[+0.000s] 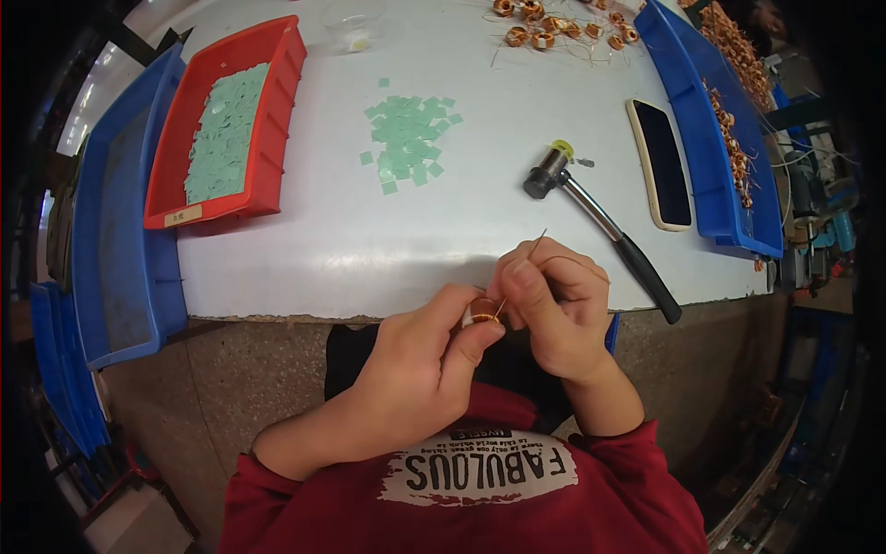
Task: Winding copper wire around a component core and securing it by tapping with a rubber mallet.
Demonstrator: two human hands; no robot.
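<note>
Just past the table's near edge, my left hand (417, 349) grips a small copper-wound ring coil (479, 311) between thumb and fingers. A pale band shows on the coil's side. Thin copper wire (538, 242) rises from the coil and passes through my right hand (556, 309), whose thumb and forefinger pinch it. Another stretch of wire curves over the back of the right fingers. Both hands are close together, nearly touching. The coil's underside is hidden by the left fingers.
On the white table (305, 268) lie a rubber-and-metal mallet (600, 217), a phone (659, 164), loose green squares (406, 134) and several coils (544, 28). A red bin (277, 120) of green squares and a blue bin (120, 231) stand left; another blue bin (688, 102) holds coils at right.
</note>
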